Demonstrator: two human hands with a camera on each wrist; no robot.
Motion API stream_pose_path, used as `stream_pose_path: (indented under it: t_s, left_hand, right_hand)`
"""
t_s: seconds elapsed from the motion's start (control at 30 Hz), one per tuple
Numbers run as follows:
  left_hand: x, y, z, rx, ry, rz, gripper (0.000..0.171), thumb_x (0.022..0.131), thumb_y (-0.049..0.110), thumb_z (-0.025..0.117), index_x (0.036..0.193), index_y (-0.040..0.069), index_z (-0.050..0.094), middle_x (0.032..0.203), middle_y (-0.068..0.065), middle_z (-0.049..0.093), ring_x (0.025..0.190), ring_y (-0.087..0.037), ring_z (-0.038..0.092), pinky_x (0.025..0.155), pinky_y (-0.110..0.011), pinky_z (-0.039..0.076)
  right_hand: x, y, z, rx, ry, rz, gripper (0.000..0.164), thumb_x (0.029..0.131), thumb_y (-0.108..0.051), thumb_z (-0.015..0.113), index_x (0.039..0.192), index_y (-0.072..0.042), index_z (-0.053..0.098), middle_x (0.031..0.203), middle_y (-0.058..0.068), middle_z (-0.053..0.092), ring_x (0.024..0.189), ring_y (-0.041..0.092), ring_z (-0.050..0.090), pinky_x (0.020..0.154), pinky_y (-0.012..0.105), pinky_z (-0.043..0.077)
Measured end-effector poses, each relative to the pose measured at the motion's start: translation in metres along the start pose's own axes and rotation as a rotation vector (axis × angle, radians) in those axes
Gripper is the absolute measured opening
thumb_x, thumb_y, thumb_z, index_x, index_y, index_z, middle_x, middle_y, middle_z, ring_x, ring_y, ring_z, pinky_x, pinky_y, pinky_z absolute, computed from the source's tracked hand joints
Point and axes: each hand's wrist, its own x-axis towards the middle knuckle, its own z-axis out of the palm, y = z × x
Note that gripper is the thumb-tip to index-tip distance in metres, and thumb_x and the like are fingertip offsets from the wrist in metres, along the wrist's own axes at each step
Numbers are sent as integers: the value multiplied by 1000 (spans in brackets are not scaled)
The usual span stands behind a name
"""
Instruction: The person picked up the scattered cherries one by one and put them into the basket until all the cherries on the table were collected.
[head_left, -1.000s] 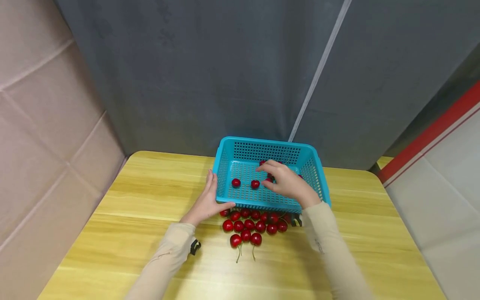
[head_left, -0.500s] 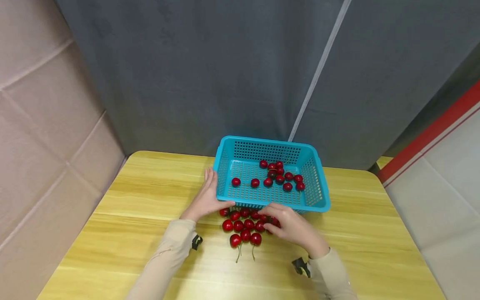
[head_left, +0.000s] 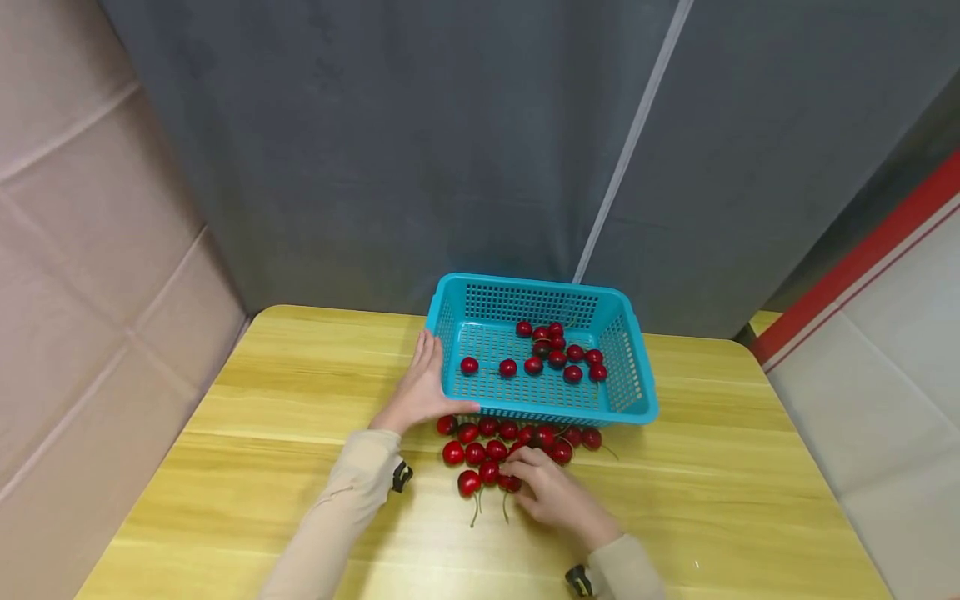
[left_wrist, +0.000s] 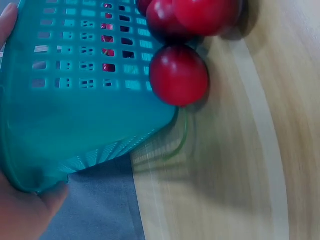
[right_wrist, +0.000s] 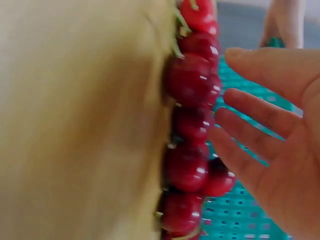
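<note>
Left hand [head_left: 423, 392] braces the basket [head_left: 637, 408] corner, straight fingers on its side, thumb along the front. Right hand [head_left: 555, 496] spread, thumb and fingers apart, at the loose cherries [head_left: 453, 452] on the table [head_left: 322, 375], between the hands, just this side of the basket. Risks: brushing the packed group could roll one away, since they look round and slick. Basket might slide if left-hand pressure drops. Can't make out: cherries under right fingers, contact there; right wrist view blurred, left hand mostly cropped in its own.
</note>
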Motion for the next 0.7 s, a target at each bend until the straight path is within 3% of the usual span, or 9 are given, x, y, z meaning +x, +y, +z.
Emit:
stream_pose_path:
  t_s: [0.2, 0.37, 0.7]
  left_hand:
    - [0, 0, 2, 7, 21, -15, 131, 55, 72, 68, 142, -6, 10, 151, -18, -5, 138, -28, -10, 110, -42, 16]
    - [1, 1, 3, 3, 25, -19, 132, 54, 72, 69, 142, -7, 10, 151, -19, -5, 138, -30, -9, 110, -42, 15]
    - [2, 0, 3, -13, 17, -25, 132, 55, 69, 70, 143, -4, 5, 151, -18, -6, 138, -28, -10, 110, -42, 13]
  right_hand:
    - [-3, 2, 14, -19, 10, 17, 30, 75, -3, 68, 105, -6, 67, 104, 1, 57, 99, 18, 55, 87, 32, 48]
    - [-4, 5, 21, 3, 54, -23, 26, 73, -1, 70, 98, -7, 68, 96, -1, 58, 91, 15, 57, 82, 28, 50]
    - [-4, 5, 22, 27, 71, -35, 24, 73, -1, 70, 96, -8, 68, 94, -3, 58, 90, 12, 56, 81, 25, 50]
